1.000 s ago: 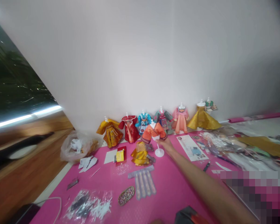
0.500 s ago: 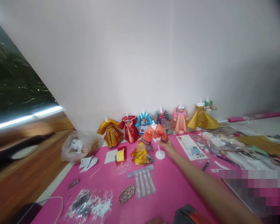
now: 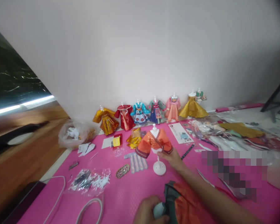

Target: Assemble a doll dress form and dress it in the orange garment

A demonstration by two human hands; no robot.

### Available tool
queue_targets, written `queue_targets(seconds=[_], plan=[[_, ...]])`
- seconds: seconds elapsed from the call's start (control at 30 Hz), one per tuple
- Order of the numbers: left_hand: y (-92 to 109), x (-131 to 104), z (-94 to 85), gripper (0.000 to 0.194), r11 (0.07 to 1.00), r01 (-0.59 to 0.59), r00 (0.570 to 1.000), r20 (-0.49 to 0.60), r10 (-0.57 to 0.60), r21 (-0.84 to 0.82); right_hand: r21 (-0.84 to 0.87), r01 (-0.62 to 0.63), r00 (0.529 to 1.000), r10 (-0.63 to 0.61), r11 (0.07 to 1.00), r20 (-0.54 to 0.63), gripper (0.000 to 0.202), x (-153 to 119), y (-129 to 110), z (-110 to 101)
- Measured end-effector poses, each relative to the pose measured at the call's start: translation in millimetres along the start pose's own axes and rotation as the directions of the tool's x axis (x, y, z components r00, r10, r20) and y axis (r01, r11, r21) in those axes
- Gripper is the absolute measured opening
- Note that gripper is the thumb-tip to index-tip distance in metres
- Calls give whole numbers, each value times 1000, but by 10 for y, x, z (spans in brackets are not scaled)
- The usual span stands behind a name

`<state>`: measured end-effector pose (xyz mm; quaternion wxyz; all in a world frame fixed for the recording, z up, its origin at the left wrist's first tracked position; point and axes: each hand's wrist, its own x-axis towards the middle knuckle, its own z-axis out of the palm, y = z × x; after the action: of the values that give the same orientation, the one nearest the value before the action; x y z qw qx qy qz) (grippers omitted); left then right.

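Note:
A small white doll mannequin (image 3: 159, 168) wears an orange wrap top (image 3: 155, 138) with dark trimmed sleeves. My right hand (image 3: 171, 159) is closed around its lower body, just above the stand's post, and the round base is at or just over the pink mat. At the bottom edge, my left hand (image 3: 149, 210) is closed on an orange garment (image 3: 189, 200) with a dark green band, partly cut off by the frame. A pale grey-blue piece (image 3: 159, 210) shows between the left fingers; I cannot make out what it is.
Several dressed doll mannequins (image 3: 140, 112) line the wall. On the pink mat (image 3: 121, 199) lie an oval beaded piece (image 3: 122, 171), patterned strips (image 3: 138, 162), a bag of white bits (image 3: 91, 182) and a pen (image 3: 188, 151). Bagged fabrics (image 3: 238, 133) spread at right.
My right hand has brought the orange-topped mannequin nearer, away from the row by the wall. My left hand and the orange garment have come further into view at the bottom.

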<state>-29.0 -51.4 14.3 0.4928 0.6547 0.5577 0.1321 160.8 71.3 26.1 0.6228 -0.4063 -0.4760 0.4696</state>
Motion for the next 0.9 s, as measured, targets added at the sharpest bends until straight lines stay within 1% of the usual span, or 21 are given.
queue_targets(seconds=[0.07,0.17,0.3,0.43,0.6,0.7,0.83,0.9], plan=[[92,-61,-2,14,1000,-6,1000,24,6,2,-1,-17,1000,17,1000,2,51,-154,-25,-1],[182,-147,3,11,999,-21,1000,17,22,-25,2,-36,999,36,999,4,48,-300,-35,-11],[257,-220,8,10,997,-24,999,22,26,-78,13,-52,999,52,999,-2,47,-388,-13,-22],[307,-247,-4,13,997,-2,999,33,5,-80,28,-52,999,52,998,-2,50,-448,-6,-25],[304,-249,-23,14,998,-39,999,33,41,-54,25,-55,998,55,998,21,50,-503,27,-45],[264,-233,-26,15,998,-48,997,55,50,-38,29,-45,999,45,999,26,51,-501,67,-55],[183,-193,-27,18,996,-86,995,47,86,0,40,-33,999,32,999,32,55,-480,81,-54],[171,-179,-32,19,996,-90,994,63,90,-7,40,-37,999,35,999,40,54,-476,74,-56]])
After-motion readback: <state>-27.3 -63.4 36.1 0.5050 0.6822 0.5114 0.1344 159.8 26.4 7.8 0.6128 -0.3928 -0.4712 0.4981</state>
